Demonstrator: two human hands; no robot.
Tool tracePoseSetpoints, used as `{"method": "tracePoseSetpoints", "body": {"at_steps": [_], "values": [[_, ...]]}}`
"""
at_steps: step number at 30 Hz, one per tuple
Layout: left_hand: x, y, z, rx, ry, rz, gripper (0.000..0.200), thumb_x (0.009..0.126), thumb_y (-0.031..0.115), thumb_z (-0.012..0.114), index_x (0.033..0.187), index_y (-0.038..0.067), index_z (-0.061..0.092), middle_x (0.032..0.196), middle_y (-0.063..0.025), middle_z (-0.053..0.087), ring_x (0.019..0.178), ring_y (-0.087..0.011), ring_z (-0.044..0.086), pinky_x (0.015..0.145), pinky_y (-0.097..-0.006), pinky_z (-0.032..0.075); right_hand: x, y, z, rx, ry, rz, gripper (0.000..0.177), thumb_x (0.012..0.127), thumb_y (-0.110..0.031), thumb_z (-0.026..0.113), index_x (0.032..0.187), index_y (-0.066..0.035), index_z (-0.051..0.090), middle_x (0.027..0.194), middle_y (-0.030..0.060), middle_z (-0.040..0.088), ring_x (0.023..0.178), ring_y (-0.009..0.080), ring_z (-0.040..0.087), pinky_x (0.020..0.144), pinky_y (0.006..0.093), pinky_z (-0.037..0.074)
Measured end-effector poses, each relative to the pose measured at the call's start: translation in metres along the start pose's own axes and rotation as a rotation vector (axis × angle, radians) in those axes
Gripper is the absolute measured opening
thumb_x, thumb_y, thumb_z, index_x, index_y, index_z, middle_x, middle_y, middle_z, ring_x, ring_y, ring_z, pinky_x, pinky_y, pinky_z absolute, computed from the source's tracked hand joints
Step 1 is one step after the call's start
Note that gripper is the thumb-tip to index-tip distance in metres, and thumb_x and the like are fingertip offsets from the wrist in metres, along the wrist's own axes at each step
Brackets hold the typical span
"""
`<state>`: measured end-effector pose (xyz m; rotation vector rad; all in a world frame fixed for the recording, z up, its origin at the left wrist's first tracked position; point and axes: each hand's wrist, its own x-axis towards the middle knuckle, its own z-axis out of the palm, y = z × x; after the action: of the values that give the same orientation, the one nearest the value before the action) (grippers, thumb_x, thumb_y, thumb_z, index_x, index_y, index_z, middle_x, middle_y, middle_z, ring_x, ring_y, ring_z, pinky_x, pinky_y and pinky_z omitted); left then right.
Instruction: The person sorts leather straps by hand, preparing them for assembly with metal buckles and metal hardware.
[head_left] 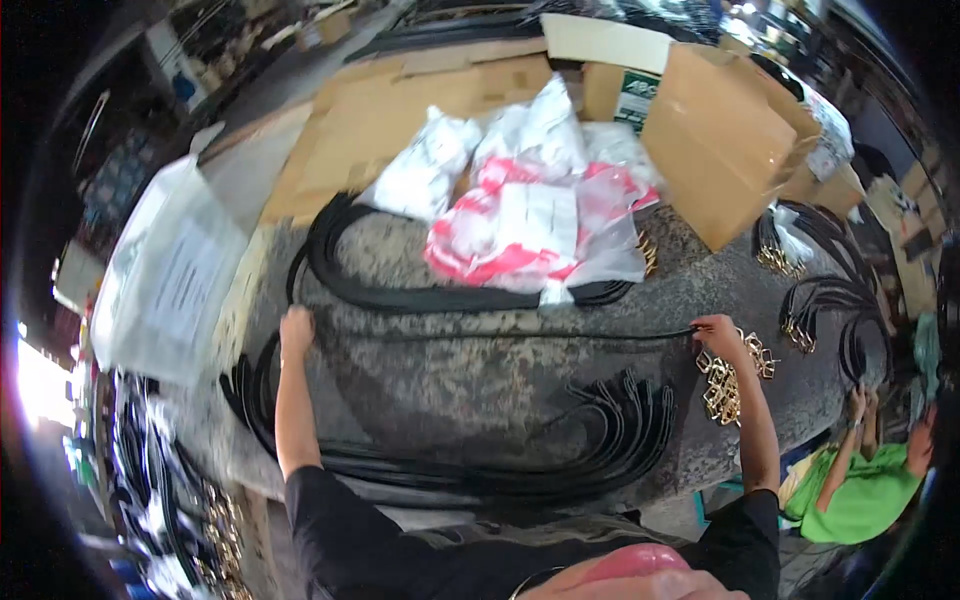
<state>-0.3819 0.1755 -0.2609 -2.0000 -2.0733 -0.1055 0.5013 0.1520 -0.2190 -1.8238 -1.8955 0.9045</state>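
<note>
A long black strap (520, 335) runs almost straight across the table between my two hands. My right hand (722, 338) is closed in a pinch on its right end, just above a pile of gold-coloured metal buckles (722, 388). At the strap's left part, my left hand (297, 330) is closed on it; the fingers show only partly. A bundle of black straps (480, 482) lies curved on the near side, its ends fanned out to the right. Beyond the stretched strap lies another looped bundle of black straps (400, 296).
White plastic bags (435, 165) and a pink-and-white bag (510, 230) lie at the back, beside an open cardboard box (715, 140). A translucent labelled bag (170, 270) stands left. Strap bundles with gold ends (830, 300) lie right, near a person in a green shirt (855, 490).
</note>
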Motion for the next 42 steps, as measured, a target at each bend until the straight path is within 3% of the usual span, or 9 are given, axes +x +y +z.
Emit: {"method": "tracePoseSetpoints", "body": {"at_steps": [8, 14, 16, 19, 21, 24, 32, 36, 42], "values": [[0.003, -0.009, -0.015, 0.261, -0.196, -0.076, 0.043, 0.08, 0.005, 0.059, 0.123, 0.004, 0.054, 0.141, -0.0155, 0.042, 0.137, -0.0333, 0.032, 0.105, -0.0531, 0.034, 0.019, -0.066, 0.053, -0.128, -0.038, -0.124, 0.028, 0.075, 0.006, 0.065, 0.102, -0.002, 0.067, 0.099, 0.0156, 0.061, 0.095, 0.0306, 0.061, 0.084, 0.0371, 0.049], [-0.028, 0.071, -0.078, 0.131, -0.04, -0.125, 0.046, 0.077, 0.004, 0.061, 0.123, 0.001, 0.054, 0.139, -0.0208, 0.042, 0.134, -0.0376, 0.036, 0.105, -0.0549, 0.034, -0.036, -0.13, 0.075, -0.268, 0.547, -0.378, 0.033, 0.075, 0.002, 0.063, 0.108, -0.004, 0.059, 0.114, 0.017, 0.055, 0.105, 0.0378, 0.052, 0.088, 0.0443, 0.045], [-0.05, 0.136, -0.114, -0.087, 0.055, -0.018, 0.04, 0.076, 0.004, 0.062, 0.115, 0.0, 0.058, 0.128, -0.0228, 0.05, 0.124, -0.0391, 0.045, 0.1, -0.0499, 0.039, -0.067, -0.153, 0.103, -0.125, 0.356, -0.458, 0.026, 0.073, -0.01, 0.071, 0.097, -0.005, 0.064, 0.106, 0.0146, 0.06, 0.099, 0.0355, 0.056, 0.084, 0.0423, 0.046], [-0.104, 0.27, -0.17, -0.655, -0.128, 0.205, 0.024, 0.081, 0.012, 0.062, 0.102, -0.001, 0.063, 0.1, -0.0204, 0.063, 0.098, -0.038, 0.058, 0.085, -0.0442, 0.048, -0.102, -0.167, 0.15, -0.269, 0.037, -0.628, 0.047, 0.075, -0.037, 0.074, 0.113, -0.012, 0.062, 0.125, 0.0126, 0.051, 0.114, 0.0315, 0.048, 0.095, 0.047, 0.038], [-0.152, 0.343, -0.169, -0.904, -0.38, 0.351, 0.037, 0.084, 0.022, 0.066, 0.112, -0.001, 0.06, 0.111, -0.0205, 0.061, 0.103, -0.0371, 0.059, 0.088, -0.0423, 0.047, -0.11, -0.168, 0.161, -0.375, 0.076, -0.566, 0.043, 0.079, -0.023, 0.071, 0.118, -0.014, 0.057, 0.122, 0.0131, 0.048, 0.106, 0.0326, 0.049, 0.091, 0.0459, 0.039], [-0.207, 0.415, -0.159, -0.881, -0.218, 0.588, 0.041, 0.086, 0.025, 0.065, 0.117, -0.001, 0.058, 0.111, -0.0169, 0.059, 0.106, -0.0341, 0.055, 0.09, -0.0415, 0.045, -0.115, -0.17, 0.159, -0.428, 0.237, -0.442, 0.043, 0.078, -0.005, 0.062, 0.119, -0.015, 0.056, 0.102, 0.0121, 0.051, 0.095, 0.0308, 0.053, 0.081, 0.0428, 0.042], [-0.241, 0.423, -0.168, -0.978, -0.417, 0.585, 0.034, 0.085, 0.019, 0.065, 0.109, -0.004, 0.059, 0.099, -0.02, 0.06, 0.097, -0.0372, 0.056, 0.085, -0.0427, 0.046, -0.143, -0.152, 0.156, -0.465, 0.236, -0.098, 0.057, 0.071, -0.011, 0.067, 0.125, -0.018, 0.052, 0.097, 0.0118, 0.053, 0.094, 0.0297, 0.058, 0.079, 0.0475, 0.042], [-0.158, 0.437, -0.181, -0.913, -0.043, 0.567, 0.026, 0.084, 0.015, 0.061, 0.104, -0.002, 0.06, 0.106, -0.0213, 0.06, 0.101, -0.0395, 0.055, 0.087, -0.0458, 0.045, -0.137, -0.146, 0.17, -0.485, 0.537, -0.319, 0.056, 0.074, -0.016, 0.069, 0.127, -0.018, 0.053, 0.109, 0.0127, 0.053, 0.106, 0.0299, 0.049, 0.086, 0.0476, 0.037], [-0.054, 0.474, -0.102, -0.606, 0.259, 0.62, 0.031, 0.088, 0.023, 0.06, 0.112, 0.003, 0.058, 0.114, -0.0172, 0.057, 0.109, -0.0329, 0.053, 0.089, -0.0468, 0.043, -0.125, -0.13, 0.18, -0.513, 0.395, -0.29, 0.034, 0.076, -0.016, 0.068, 0.109, -0.01, 0.06, 0.101, 0.0101, 0.06, 0.099, 0.0263, 0.055, 0.087, 0.0462, 0.037]]}}
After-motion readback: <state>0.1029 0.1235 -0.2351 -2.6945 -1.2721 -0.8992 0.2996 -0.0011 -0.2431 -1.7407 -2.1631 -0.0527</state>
